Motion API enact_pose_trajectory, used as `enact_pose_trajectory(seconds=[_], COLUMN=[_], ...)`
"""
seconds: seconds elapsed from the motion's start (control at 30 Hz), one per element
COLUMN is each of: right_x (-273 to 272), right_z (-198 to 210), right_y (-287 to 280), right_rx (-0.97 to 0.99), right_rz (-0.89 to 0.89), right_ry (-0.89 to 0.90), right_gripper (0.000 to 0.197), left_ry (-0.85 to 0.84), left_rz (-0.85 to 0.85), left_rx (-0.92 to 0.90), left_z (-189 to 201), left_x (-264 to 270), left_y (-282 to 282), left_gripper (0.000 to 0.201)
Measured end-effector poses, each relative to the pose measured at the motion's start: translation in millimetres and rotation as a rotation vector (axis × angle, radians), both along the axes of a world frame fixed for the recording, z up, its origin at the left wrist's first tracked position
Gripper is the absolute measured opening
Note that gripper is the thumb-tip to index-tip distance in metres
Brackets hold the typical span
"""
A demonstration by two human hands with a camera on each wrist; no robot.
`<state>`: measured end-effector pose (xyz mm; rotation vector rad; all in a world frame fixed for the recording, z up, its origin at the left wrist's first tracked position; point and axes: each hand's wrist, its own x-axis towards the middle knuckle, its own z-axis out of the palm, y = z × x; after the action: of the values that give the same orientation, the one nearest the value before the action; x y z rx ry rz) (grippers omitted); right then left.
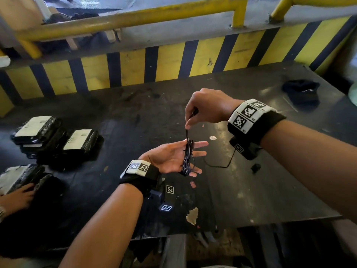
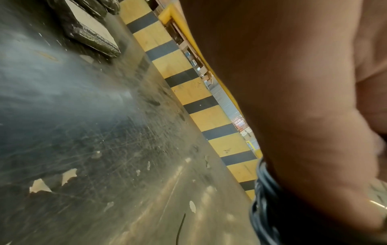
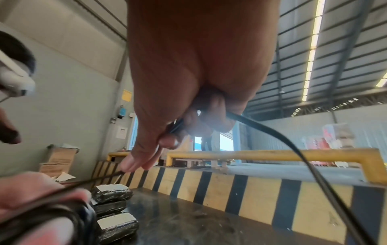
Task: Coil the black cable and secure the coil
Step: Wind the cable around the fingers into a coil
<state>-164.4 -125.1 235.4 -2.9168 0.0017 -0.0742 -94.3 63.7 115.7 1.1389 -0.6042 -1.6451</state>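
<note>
1. My left hand [image 1: 170,158] is nearest me, palm up over the table [image 1: 251,190], fingers straight and spread. It acts as the former: the coil [image 1: 187,159] of black cable [image 1: 187,132] is wound round those fingers, its long axis running across them from the forefinger side to the little-finger side.

2. Straight above the coil, a taut stretch of cable rises to my right hand [image 1: 205,108], which pinches it between thumb and forefinger; the other fingers are curled round the slack.

3. From my right fist the free tail [image 1: 220,165] drops behind my wrist and trails on the table, just beyond my left fingertips.

4. The next wrap, I judge, turns on this: the working strand stands upright, across the bundle's length, so my right hand, higher and farther out, must carry it round the coil's waist.

5. Farther left lie wrapped packages [image 1: 77,142]; beyond stands the striped barrier [image 1: 173,60].
</note>
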Motion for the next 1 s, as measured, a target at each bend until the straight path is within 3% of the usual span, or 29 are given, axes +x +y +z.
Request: enact_pose_trajectory(seconds=[0.17, 0.3, 0.37, 0.43, 0.5, 0.53, 0.67, 0.83, 0.9, 1.0], right_x=[1, -7, -19, -33, -48, -52, -60, -63, -62, -62], right_z=[-26, -71, -96, -120, -136, -144, -169, -163, -157, -144], right_y=[-24, -33, -27, -13, 8, 20, 54, 61, 57, 52], right_rx=[0.226, 0.448, 0.577, 0.68, 0.765, 0.768, 0.735, 0.675, 0.6, 0.339], right_rz=[-0.024, -0.062, -0.092, -0.096, -0.056, -0.043, -0.004, 0.048, 0.046, 0.073], right_ry=[0.011, -0.028, -0.012, -0.016, 0.007, 0.024, 0.113, 0.139, 0.197, 0.262], right_gripper=[0.011, 0.014, 0.013, 0.027, 0.016, 0.012, 0.024, 0.027, 0.029, 0.037], left_ry=[0.106, 0.127, 0.145, 0.15, 0.143, 0.135, 0.068, 0.038, 0.024, 0.029], left_rz=[0.064, 0.055, 0.057, 0.072, 0.079, 0.086, 0.157, 0.306, 0.346, 0.408], left_rx=[-0.083, -0.167, -0.229, -0.286, -0.316, -0.323, -0.307, -0.192, -0.118, -0.018], left_z=[7, 17, 26, 34, 39, 39, 37, 18, 6, -12], left_x=[-3, -4, -6, -7, -7, -6, 7, 29, 31, 27], left_y=[8, 15, 15, 12, 6, 3, -7, -9, -8, -7], left_gripper=[0.057, 0.056, 0.054, 0.053, 0.052, 0.051, 0.051, 0.05, 0.049, 0.047])
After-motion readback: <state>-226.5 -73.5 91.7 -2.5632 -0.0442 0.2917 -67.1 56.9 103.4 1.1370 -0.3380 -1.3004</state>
